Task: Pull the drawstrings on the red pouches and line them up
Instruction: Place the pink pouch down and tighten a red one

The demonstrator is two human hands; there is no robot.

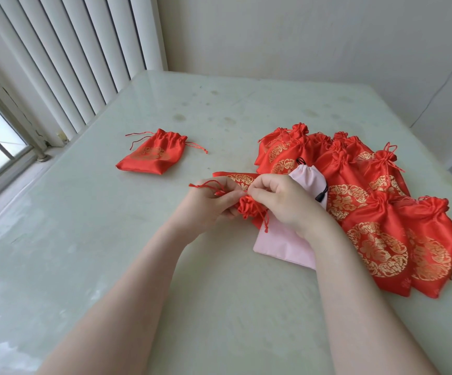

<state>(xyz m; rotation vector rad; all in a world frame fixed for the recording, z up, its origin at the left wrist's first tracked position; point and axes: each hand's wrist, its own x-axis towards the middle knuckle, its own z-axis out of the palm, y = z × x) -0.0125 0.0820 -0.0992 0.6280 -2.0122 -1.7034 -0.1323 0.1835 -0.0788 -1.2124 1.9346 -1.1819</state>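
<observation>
head view:
pouch in work: a red pouch (249,205) is held between both hands just above the desk (111,239), its mouth already bunched into a ruffle, so the strings look nearly drawn.
left hand (214,204): fingers curled, pinching the drawstring (206,185) out to the left; its loop trails past the knuckles, likely to take up slack.
right hand (281,201): fingers curled at the pouch's neck, pinching there, probably to steady the gather against the pull.
finished pouch (153,154): lies alone at left, well apart, mouth gathered; judged the start of the row.
waiting pile (368,201): red pouches overlap in a fan at right, close to the right hand for easy picking.
pink pouches (284,244): two pale ones lie under the hands and against the pile; not part of the task.
window blinds (70,63): behind the desk at left.
</observation>
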